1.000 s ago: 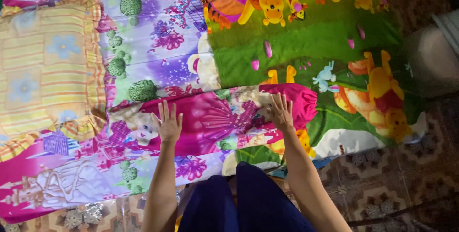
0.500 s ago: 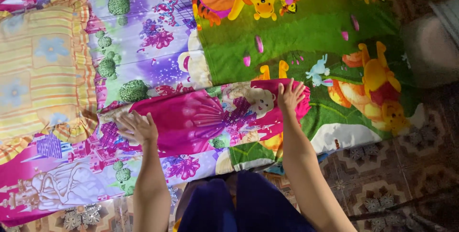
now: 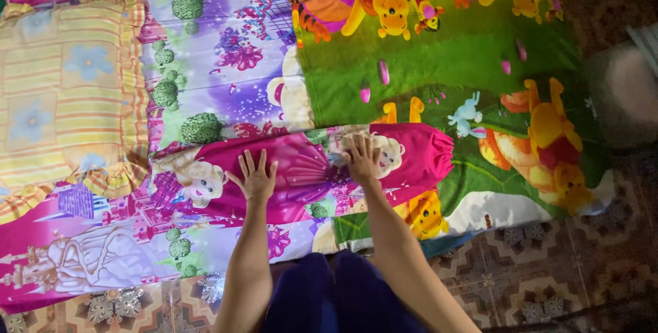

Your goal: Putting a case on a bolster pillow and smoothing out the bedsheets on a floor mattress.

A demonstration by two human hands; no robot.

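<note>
Two hands, left (image 3: 255,178) and right (image 3: 362,159), press flat (fingers spread) on the pink bolster (image 3: 308,172) beneath them.

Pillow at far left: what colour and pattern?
Yellow pillow, orange and pink stripes, pale blue flowers, ruffled edge; the head view shows it.

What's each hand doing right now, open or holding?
Left hand: open, fingers spread, palm flat on the pink bolster pillow.
Right hand: open, flat on the same pillow, holding nothing.
</note>
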